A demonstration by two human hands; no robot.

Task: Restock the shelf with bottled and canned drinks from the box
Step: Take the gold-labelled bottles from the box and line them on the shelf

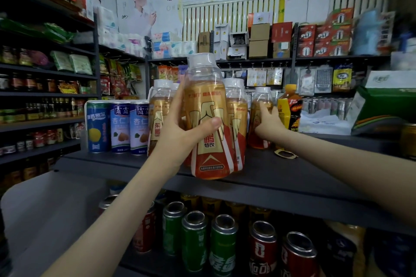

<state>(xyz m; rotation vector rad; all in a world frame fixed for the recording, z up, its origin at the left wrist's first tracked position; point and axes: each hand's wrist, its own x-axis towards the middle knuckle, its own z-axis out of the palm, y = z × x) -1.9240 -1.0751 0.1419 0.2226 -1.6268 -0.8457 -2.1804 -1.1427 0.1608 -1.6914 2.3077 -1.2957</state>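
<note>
**Left hand [180, 132] seating bottle [207, 119] at shelf [292, 171] edge**

Left hand is wrapping the gold-label bottle mid-body, base sitting at the shelf's front lip, probably fronting the row. Right hand [267, 123], at 3 o'clock, is touching a rear bottle [260, 96]. Gripping or pushing, cannot tell. Likely making room. Box isn't showing.

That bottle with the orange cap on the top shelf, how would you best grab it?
Grip the orange-capped bottle around its labelled middle, coming from the front. It stands upright with its front clear, while a small golden bottle and the right hand crowd its left side.
</note>
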